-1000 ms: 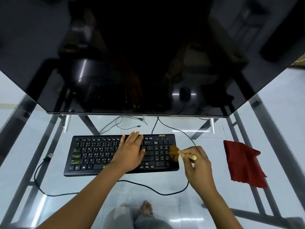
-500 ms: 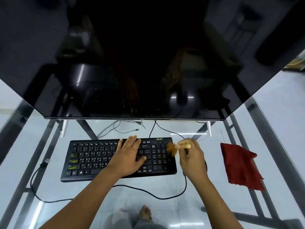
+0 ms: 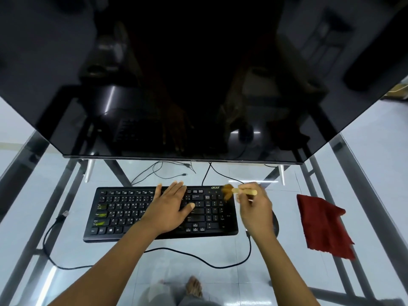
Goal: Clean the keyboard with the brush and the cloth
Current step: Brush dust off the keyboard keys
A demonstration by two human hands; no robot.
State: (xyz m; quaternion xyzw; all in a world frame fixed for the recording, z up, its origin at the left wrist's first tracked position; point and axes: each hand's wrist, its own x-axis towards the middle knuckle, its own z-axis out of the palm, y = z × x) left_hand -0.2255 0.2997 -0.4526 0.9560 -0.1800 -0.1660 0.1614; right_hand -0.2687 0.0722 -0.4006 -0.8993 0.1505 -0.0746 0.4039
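At centre frame, my flat left hand (image 3: 171, 209) steadies the keyboard (image 3: 123, 214) while my right hand (image 3: 254, 208) grips the brush (image 3: 236, 191), sweeping its upper-right corner.

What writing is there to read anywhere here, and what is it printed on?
"acer": on the top edge of the keyboard, beside the brush.
Key legends: too small and blurred to read reliably.
On the monitor and the red cloth: no text visible.

Dim – screen glare, blurred brush (image 3: 228, 191)
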